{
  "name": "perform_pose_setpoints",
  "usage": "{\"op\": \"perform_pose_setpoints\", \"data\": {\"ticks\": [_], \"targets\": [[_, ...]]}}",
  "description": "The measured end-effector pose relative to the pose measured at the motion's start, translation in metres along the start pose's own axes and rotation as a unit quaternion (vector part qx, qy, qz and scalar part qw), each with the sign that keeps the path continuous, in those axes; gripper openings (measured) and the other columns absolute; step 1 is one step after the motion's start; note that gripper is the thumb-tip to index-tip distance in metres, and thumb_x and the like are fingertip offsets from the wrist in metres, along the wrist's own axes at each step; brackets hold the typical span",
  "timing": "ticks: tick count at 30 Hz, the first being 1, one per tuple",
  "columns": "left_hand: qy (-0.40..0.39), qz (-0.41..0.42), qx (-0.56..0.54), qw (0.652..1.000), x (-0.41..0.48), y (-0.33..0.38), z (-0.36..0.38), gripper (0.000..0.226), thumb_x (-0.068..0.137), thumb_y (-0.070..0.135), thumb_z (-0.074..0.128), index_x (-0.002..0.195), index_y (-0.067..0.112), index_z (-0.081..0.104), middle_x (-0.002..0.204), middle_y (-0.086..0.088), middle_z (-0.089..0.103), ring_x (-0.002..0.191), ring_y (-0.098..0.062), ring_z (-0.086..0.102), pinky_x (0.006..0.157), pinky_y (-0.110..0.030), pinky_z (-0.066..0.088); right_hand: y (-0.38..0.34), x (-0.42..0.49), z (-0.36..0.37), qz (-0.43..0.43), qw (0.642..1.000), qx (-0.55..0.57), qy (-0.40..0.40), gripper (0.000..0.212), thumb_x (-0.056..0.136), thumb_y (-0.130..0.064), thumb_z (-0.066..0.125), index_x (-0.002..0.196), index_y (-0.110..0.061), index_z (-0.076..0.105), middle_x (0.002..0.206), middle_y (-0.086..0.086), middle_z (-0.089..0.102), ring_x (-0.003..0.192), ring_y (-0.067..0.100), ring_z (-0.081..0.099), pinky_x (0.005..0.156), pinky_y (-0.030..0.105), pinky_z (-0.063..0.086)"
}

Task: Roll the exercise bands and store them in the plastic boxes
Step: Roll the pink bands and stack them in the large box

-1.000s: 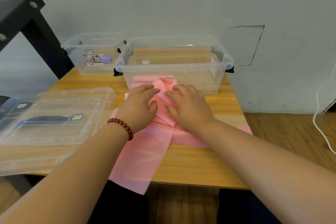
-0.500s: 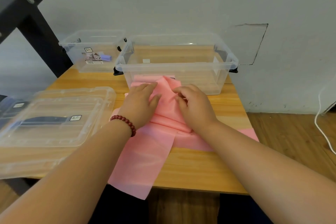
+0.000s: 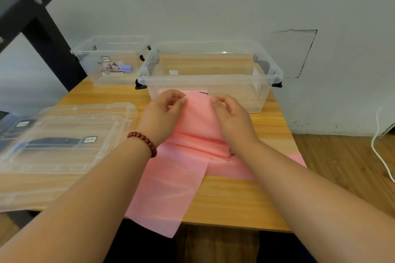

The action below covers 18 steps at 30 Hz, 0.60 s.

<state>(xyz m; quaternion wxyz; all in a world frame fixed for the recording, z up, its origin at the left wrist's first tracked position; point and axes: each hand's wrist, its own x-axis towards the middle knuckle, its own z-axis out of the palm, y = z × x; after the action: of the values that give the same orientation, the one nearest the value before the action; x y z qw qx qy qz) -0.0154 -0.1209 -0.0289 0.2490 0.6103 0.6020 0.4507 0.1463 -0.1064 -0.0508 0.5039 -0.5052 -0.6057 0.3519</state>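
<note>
The loose end of a pink band (image 3: 168, 190) is seen hanging over the near edge of a wooden table (image 3: 237, 205), and another strip of it is laid flat toward the table's right edge. A red bead bracelet (image 3: 143, 141) is worn on the left wrist. Farther in, the band is gathered into a folded bundle. Its far edge is pinched by the left hand (image 3: 161, 115) between thumb and curled fingers, and by the right hand (image 3: 232, 119) with fingers curled over the material. The hands are held apart, one at each side of the bundle.

To the left, clear lids (image 3: 64, 141) are stacked on the table. Just behind the hands, a large clear box (image 3: 210, 80) is stood open. Whether the band touches its front wall cannot be told. A smaller clear box (image 3: 96, 53) is set farther back to the left, with a purple roll (image 3: 126, 68) inside.
</note>
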Motion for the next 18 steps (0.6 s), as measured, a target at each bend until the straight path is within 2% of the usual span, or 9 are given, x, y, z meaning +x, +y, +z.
{"op": "perform_pose_setpoints", "data": {"ticks": [4,6,8,10,12,13,15,16,18], "targets": [[0.006,-0.025,-0.095,0.995,-0.001,0.009,-0.004,0.009,0.096,0.026,0.058,0.093,0.031,0.065,0.086,0.015,0.064,0.071,0.005,0.056,0.060,-0.011,0.045,-0.003,0.002,0.001,0.039,0.998,0.052,-0.009,0.009,0.088,-0.019,0.069,0.096,-0.020,0.071,0.090,-0.008,0.069,0.085,0.010,0.062,0.074,0.022,0.047],[0.017,-0.045,-0.140,0.989,-0.001,0.012,-0.005,0.009,0.095,0.027,0.060,0.098,0.027,0.068,0.085,0.014,0.065,0.067,0.007,0.058,0.058,-0.011,0.047,-0.008,0.003,-0.002,0.039,0.994,0.106,0.016,0.011,0.088,-0.014,0.068,0.090,-0.024,0.070,0.086,-0.014,0.069,0.082,0.001,0.063,0.074,0.016,0.050],[-0.003,-0.100,-0.173,0.980,0.000,0.012,-0.005,0.013,0.093,0.035,0.061,0.095,0.027,0.070,0.087,0.012,0.068,0.075,-0.001,0.063,0.070,-0.020,0.055,-0.012,0.006,-0.005,0.041,0.983,0.176,0.046,0.015,0.090,-0.012,0.066,0.089,-0.026,0.071,0.087,-0.016,0.070,0.085,-0.004,0.062,0.082,0.014,0.049],[-0.046,-0.180,-0.222,0.957,0.003,0.014,-0.004,0.023,0.091,0.044,0.061,0.092,0.023,0.069,0.094,0.004,0.072,0.087,-0.016,0.066,0.085,-0.036,0.056,-0.016,0.008,-0.006,0.050,0.973,0.216,0.058,0.018,0.091,-0.012,0.064,0.087,-0.028,0.073,0.093,-0.015,0.071,0.096,0.001,0.063,0.093,0.022,0.048],[-0.068,-0.239,-0.242,0.938,0.003,0.017,-0.004,0.028,0.089,0.043,0.064,0.096,0.015,0.066,0.100,-0.004,0.070,0.091,-0.020,0.066,0.085,-0.036,0.056,-0.018,0.008,-0.006,0.053,0.965,0.249,0.058,0.022,0.091,-0.011,0.064,0.084,-0.029,0.074,0.098,-0.009,0.073,0.104,0.011,0.064,0.100,0.033,0.048],[-0.065,-0.252,-0.258,0.930,0.003,0.018,-0.003,0.023,0.090,0.035,0.066,0.096,0.013,0.066,0.098,-0.005,0.070,0.086,-0.018,0.066,0.078,-0.032,0.058,-0.018,0.009,-0.007,0.052,0.961,0.264,0.061,0.024,0.090,-0.008,0.065,0.083,-0.028,0.075,0.099,-0.007,0.073,0.105,0.014,0.065,0.101,0.036,0.048],[-0.046,-0.247,-0.296,0.922,0.004,0.019,-0.005,0.003,0.090,0.012,0.066,0.091,0.011,0.067,0.085,-0.005,0.069,0.066,-0.012,0.067,0.058,-0.024,0.058,-0.020,0.012,-0.011,0.040,0.955,0.287,0.069,0.025,0.088,-0.003,0.065,0.083,-0.025,0.074,0.096,-0.004,0.073,0.101,0.015,0.066,0.100,0.034,0.049],[-0.033,-0.235,-0.309,0.921,0.003,0.020,-0.007,0.007,0.089,0.005,0.064,0.090,0.012,0.067,0.081,-0.004,0.069,0.061,-0.010,0.067,0.053,-0.023,0.056,-0.021,0.013,-0.014,0.035,0.953,0.293,0.072,0.023,0.087,-0.003,0.066,0.083,-0.025,0.073,0.095,-0.002,0.073,0.097,0.014,0.066,0.096,0.032,0.051],[-0.008,-0.198,-0.323,0.925,0.004,0.018,-0.012,0.013,0.090,0.004,0.062,0.094,0.016,0.068,0.085,-0.002,0.070,0.067,-0.010,0.067,0.059,-0.026,0.056,-0.021,0.014,-0.022,0.046,0.954,0.285,0.079,0.014,0.087,-0.011,0.068,0.084,-0.024,0.072,0.093,0.000,0.070,0.076,0.010,0.065,0.072,0.025,0.053]]}}
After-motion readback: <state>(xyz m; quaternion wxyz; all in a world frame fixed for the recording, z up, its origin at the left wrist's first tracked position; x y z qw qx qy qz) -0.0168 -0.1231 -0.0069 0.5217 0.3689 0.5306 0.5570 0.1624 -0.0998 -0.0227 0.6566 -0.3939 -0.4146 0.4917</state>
